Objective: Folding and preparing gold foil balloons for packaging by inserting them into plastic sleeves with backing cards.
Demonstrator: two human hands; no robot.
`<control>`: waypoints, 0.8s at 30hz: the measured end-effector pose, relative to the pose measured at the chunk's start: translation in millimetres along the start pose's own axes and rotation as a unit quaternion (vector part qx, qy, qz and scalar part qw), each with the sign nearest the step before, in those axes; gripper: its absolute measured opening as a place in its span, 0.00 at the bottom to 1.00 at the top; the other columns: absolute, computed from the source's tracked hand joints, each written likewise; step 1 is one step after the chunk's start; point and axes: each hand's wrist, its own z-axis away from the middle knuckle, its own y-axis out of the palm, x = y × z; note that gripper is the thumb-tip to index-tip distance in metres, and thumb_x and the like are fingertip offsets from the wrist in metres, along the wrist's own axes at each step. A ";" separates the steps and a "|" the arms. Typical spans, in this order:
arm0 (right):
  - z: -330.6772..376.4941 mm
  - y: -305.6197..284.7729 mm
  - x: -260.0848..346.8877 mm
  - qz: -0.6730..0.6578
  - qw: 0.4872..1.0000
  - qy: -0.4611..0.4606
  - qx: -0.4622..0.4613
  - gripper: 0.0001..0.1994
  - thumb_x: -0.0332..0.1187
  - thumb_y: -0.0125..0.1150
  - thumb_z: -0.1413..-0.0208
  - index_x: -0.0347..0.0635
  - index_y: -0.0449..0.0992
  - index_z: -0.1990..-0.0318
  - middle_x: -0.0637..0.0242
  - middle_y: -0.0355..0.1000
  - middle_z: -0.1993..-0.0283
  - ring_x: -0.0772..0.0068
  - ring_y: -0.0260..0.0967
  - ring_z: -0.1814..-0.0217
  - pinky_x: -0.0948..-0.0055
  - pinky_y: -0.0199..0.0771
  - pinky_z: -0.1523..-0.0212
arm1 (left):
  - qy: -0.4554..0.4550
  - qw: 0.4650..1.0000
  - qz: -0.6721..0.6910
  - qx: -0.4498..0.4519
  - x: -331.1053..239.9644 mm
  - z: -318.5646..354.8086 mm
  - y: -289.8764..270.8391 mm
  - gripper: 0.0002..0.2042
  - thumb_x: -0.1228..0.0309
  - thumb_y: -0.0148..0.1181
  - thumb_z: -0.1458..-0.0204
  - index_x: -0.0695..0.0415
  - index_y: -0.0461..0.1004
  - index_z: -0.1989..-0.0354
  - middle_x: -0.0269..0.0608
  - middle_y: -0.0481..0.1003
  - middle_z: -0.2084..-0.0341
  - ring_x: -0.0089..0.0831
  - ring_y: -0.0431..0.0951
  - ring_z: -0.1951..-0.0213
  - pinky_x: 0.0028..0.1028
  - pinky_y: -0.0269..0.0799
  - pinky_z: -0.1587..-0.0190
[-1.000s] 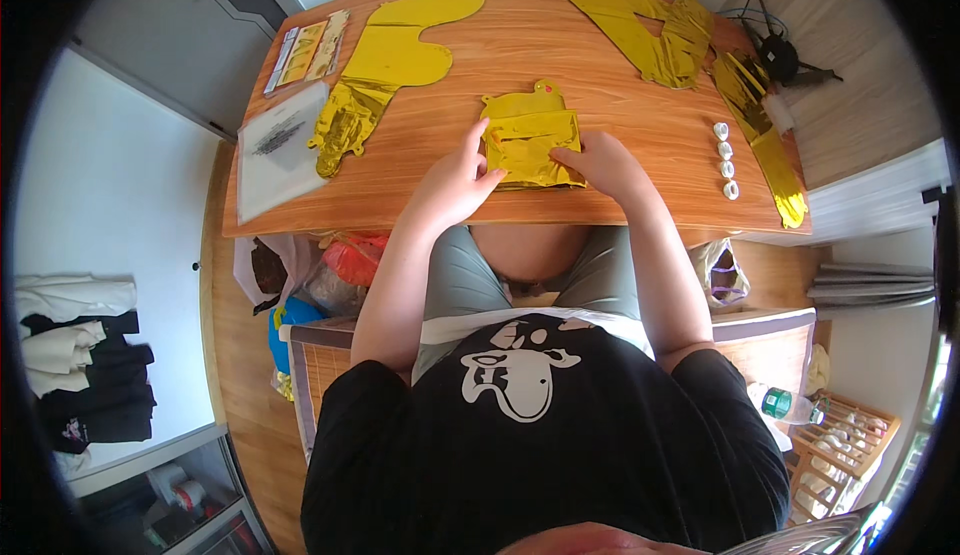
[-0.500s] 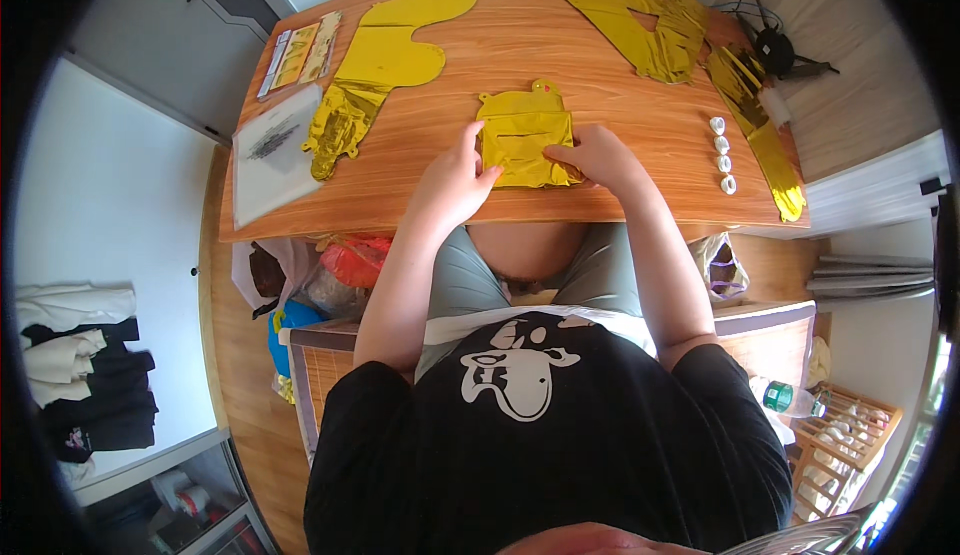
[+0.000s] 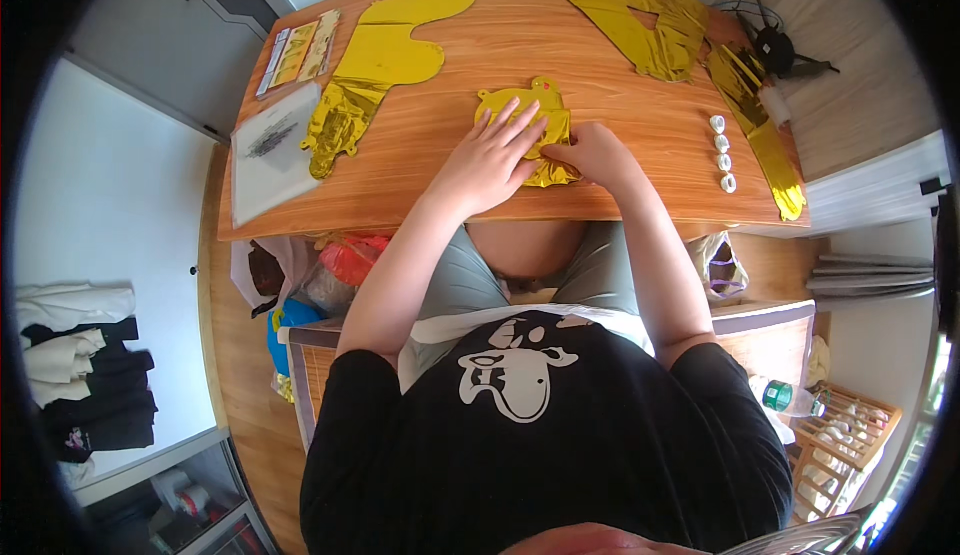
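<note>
I see a small, flat, crinkled gold foil balloon lying on the wooden worktop, near its front edge and roughly at the middle. My left hand lies flat on it with the fingers spread wide and pressed down on the foil, gripping nothing. My right hand sits just beside it on the balloon's right part, its fingers curled down onto the foil edge; I cannot tell whether they pinch it or only press.

Far left on the worktop lies a long flat gold foil balloon, its near end crumpled. Left of that is a white sheet with a dark smudge, and beyond it a narrow clear packet with yellow contents. At the far right lies another large gold foil balloon, and a long gold foil strip runs along the right edge. Between that strip and my right hand stands a row of four small white rolls. A black tangle of cable and device sits at the far right corner.
</note>
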 end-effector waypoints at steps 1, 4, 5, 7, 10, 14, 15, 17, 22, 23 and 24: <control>1.5 0.4 -0.3 -0.004 1.000 -0.018 -0.014 0.24 0.53 0.71 0.49 0.35 0.82 0.69 0.56 0.75 0.78 0.63 0.75 0.78 0.63 0.73 0.74 | -0.011 0.999 0.021 0.035 2.4 -1.2 3.7 0.29 0.58 0.54 0.36 0.55 0.60 0.28 0.47 0.56 0.26 0.49 0.51 0.24 0.50 0.51 0.26; 8.0 0.3 -0.3 -0.047 0.999 -0.006 -0.025 0.25 0.54 0.70 0.49 0.34 0.82 0.70 0.55 0.76 0.78 0.63 0.76 0.77 0.63 0.73 0.75 | -0.023 0.996 0.035 0.081 4.7 -1.6 11.8 0.30 0.55 0.50 0.34 0.56 0.59 0.27 0.48 0.54 0.25 0.49 0.49 0.23 0.51 0.47 0.25; 9.3 0.5 -2.4 -0.047 0.999 -0.005 -0.026 0.25 0.54 0.70 0.49 0.34 0.82 0.70 0.55 0.76 0.78 0.63 0.76 0.77 0.63 0.73 0.75 | -0.025 0.995 0.028 0.092 4.6 -2.1 12.3 0.31 0.53 0.48 0.34 0.56 0.58 0.26 0.48 0.54 0.25 0.48 0.49 0.23 0.50 0.46 0.24; 12.3 1.3 -6.9 -0.086 0.996 0.004 -0.035 0.23 0.50 0.70 0.47 0.33 0.82 0.66 0.54 0.78 0.75 0.64 0.78 0.74 0.64 0.74 0.74 | -0.027 0.994 0.026 0.099 4.9 -2.1 13.0 0.32 0.52 0.48 0.34 0.55 0.57 0.26 0.48 0.54 0.25 0.48 0.48 0.23 0.50 0.46 0.24; 48.6 0.0 6.5 -0.199 0.975 0.001 -0.095 0.19 0.39 0.69 0.42 0.33 0.78 0.51 0.64 0.80 0.69 0.76 0.75 0.72 0.73 0.76 0.71 | -0.032 0.994 0.013 0.104 8.4 2.3 15.6 0.34 0.47 0.47 0.34 0.54 0.56 0.25 0.47 0.53 0.24 0.46 0.48 0.23 0.50 0.45 0.24; 76.7 15.9 -12.4 -0.151 0.961 -0.094 -0.212 0.19 0.33 0.70 0.42 0.34 0.75 0.46 0.64 0.81 0.66 0.76 0.76 0.67 0.75 0.77 0.65 | -0.022 0.995 -0.008 0.099 7.2 -0.3 17.6 0.38 0.40 0.46 0.36 0.54 0.56 0.25 0.46 0.53 0.24 0.44 0.48 0.23 0.50 0.45 0.24; 86.9 14.5 -1.2 -0.147 0.968 -0.071 -0.192 0.19 0.31 0.70 0.43 0.34 0.75 0.47 0.64 0.80 0.67 0.76 0.76 0.66 0.75 0.76 0.62 | -0.023 0.995 -0.008 0.100 7.7 0.7 18.1 0.38 0.40 0.46 0.36 0.54 0.56 0.25 0.46 0.53 0.24 0.44 0.48 0.23 0.50 0.45 0.24; 88.9 15.3 -0.7 -0.142 0.973 -0.046 -0.174 0.18 0.29 0.70 0.44 0.34 0.75 0.47 0.64 0.80 0.67 0.76 0.76 0.65 0.75 0.76 0.60 | -0.017 0.996 -0.013 0.091 7.6 0.6 18.2 0.39 0.39 0.46 0.36 0.54 0.56 0.25 0.46 0.52 0.24 0.44 0.48 0.23 0.50 0.45 0.24; 78.7 20.0 -13.5 -0.110 0.972 -0.082 -0.192 0.16 0.29 0.70 0.45 0.34 0.71 0.54 0.63 0.79 0.68 0.73 0.75 0.67 0.73 0.75 0.63 | -0.019 0.995 -0.015 0.099 6.8 -0.2 17.8 0.40 0.38 0.47 0.37 0.54 0.56 0.25 0.46 0.52 0.24 0.44 0.48 0.23 0.49 0.46 0.24; 77.0 21.3 -14.9 -0.110 0.972 -0.081 -0.192 0.16 0.29 0.70 0.45 0.34 0.71 0.54 0.63 0.79 0.68 0.73 0.75 0.67 0.73 0.75 0.63 | -0.019 0.995 -0.012 0.099 6.8 -0.7 17.8 0.40 0.38 0.48 0.37 0.54 0.56 0.25 0.46 0.53 0.24 0.44 0.48 0.23 0.49 0.46 0.24; 74.6 23.7 -17.1 -0.102 0.971 -0.083 -0.202 0.14 0.29 0.70 0.45 0.35 0.71 0.56 0.62 0.79 0.69 0.71 0.75 0.68 0.72 0.75 0.63 | -0.020 0.995 -0.012 0.099 6.8 -1.1 17.8 0.40 0.38 0.48 0.37 0.54 0.56 0.25 0.46 0.53 0.24 0.44 0.48 0.23 0.49 0.46 0.24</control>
